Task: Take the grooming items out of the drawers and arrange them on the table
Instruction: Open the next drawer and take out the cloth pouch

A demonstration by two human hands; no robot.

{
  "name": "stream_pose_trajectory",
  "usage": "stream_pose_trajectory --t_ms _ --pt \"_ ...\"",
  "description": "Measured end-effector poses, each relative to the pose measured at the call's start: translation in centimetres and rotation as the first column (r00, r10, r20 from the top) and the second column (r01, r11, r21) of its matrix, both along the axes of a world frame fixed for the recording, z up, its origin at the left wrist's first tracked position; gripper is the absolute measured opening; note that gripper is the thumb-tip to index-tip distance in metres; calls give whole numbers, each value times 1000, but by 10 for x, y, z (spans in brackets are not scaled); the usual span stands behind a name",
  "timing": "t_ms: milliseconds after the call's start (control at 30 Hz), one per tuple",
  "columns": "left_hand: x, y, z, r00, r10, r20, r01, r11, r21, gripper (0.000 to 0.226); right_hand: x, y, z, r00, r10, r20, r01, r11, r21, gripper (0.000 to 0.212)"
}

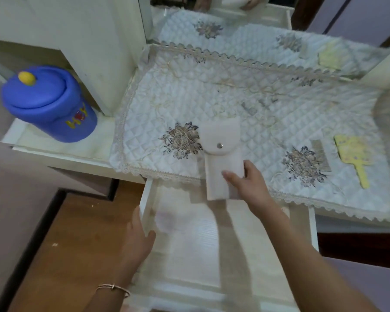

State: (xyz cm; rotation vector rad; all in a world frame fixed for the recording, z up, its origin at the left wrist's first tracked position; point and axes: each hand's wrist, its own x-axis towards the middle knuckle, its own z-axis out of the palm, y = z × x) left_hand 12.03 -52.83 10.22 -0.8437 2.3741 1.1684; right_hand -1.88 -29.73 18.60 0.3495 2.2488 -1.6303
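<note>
at the bottom of the frame your left hand rests on the left wall of the open drawer, fingers curled loosely over its edge, a thin bracelet on the wrist. the drawer floor in front of you is blurred, pale, and i cannot tell what lies in it. just above centre, your right hand grips the lower end of a white pouch with a metal snap, thumb on one side and fingers on the other; the pouch sits over the near edge of the desk, its flap lying on the quilted cloth beside an embroidered flower. farther right on the cloth lie a metal comb and, just beside it, a yellow hand mirror. at the left, a blue lidded container stands on the desk's lower side shelf. along the top of the frame a mirror repeats the cloth and your hands.
</note>
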Motion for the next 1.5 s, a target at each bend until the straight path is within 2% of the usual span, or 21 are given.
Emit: stream_pose_trajectory --t_ms 67,133,267,367,433,467,600,733,800,867,933,1000,1067,1167,1200,1300,1500 --pt "-2 2 2 1000 -8 16 8 1000 -14 78 -37 -1 -4 991 -122 -56 126 988 86 36" --pt "-5 2 3 999 -14 38 15 999 -36 77 -68 0 -12 979 -196 -49 200 974 105 41" --pt "-12 3 6 997 -13 75 17 999 -50 76 -99 7 -27 987 -154 -35 158 963 219 57" --pt "-14 4 5 996 -14 87 19 998 -65 77 -99 9 -34 989 -88 -115 128 903 410 69" --pt "-14 4 5 995 -4 100 11 997 -73 78 -92 9 -38 988 11 -154 74 839 540 62" --pt "-15 5 5 994 -2 108 11 997 -78 78 -88 10 -39 986 59 -158 39 831 555 58" --pt "-12 5 6 997 -33 76 40 994 -98 74 -61 18 -43 959 184 -216 -56 869 492 51" --pt "7 7 6 990 -143 20 144 963 -230 50 5 35 -43 920 258 -295 -63 841 538 42" --pt "24 8 3 964 -266 14 258 917 -304 39 55 45 -46 938 250 -240 -96 853 513 37" --pt "44 6 3 914 -405 -19 370 851 -372 30 112 53 -52 963 247 -109 -160 848 506 33" --pt "64 7 3 872 -483 -82 438 844 -309 40 166 60 -65 968 252 17 -224 826 517 30" --pt "82 10 9 835 -547 -61 525 826 -206 39 212 63 -72 962 248 116 -271 810 519 27" --pt "100 9 7 773 -633 -47 616 766 -183 40 248 62 -75 970 213 119 -243 798 551 28" --pt "117 5 5 710 -701 -63 668 699 -255 69 278 64 -79 974 225 0 -177 768 615 32" --pt "120 5 7 704 -708 -55 673 690 -265 69 282 64 -77 973 228 -29 -159 761 629 29" --pt "120 6 11 709 -702 -67 668 698 -257 40 281 61 -73 969 232 -80 -119 730 673 24" --pt "109 6 6 749 -655 -101 613 743 -266 31 269 65 -85 960 256 -113 -99 686 721 19"
